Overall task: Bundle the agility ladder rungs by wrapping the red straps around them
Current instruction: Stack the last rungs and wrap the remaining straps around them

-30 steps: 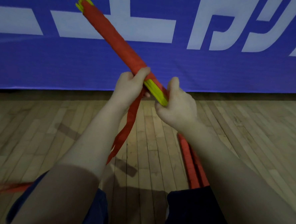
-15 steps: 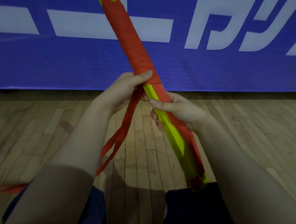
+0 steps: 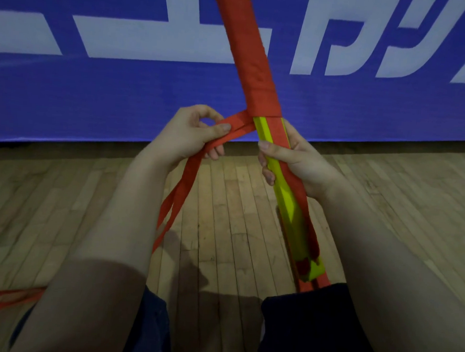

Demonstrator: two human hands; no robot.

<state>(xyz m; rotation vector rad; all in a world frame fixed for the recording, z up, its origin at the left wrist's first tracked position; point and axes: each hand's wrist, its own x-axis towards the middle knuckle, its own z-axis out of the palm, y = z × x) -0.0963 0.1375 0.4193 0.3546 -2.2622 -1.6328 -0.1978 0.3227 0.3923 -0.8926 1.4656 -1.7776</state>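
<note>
agility ladder rungs [image 3: 287, 212]: yellow stack, held tilted in front of the blue banner [image 3: 108, 92], lower end toward your lap.
change: your left hand [image 3: 184, 136] has come off the stack and drawn the red straps [image 3: 236, 123] out sideways along the banner's foot; the stack now stands steeper.
meaning: likely tensioning for the next turn; upper part wrapped, lower part bare.
left grip: thumb and fingers pinch the doubled strap.
right grip: your right hand [image 3: 301, 163] is curled round the bare yellow under the wrap edge.
hidden: top end cut off above the banner lettering; strap tail leaves view.
</note>
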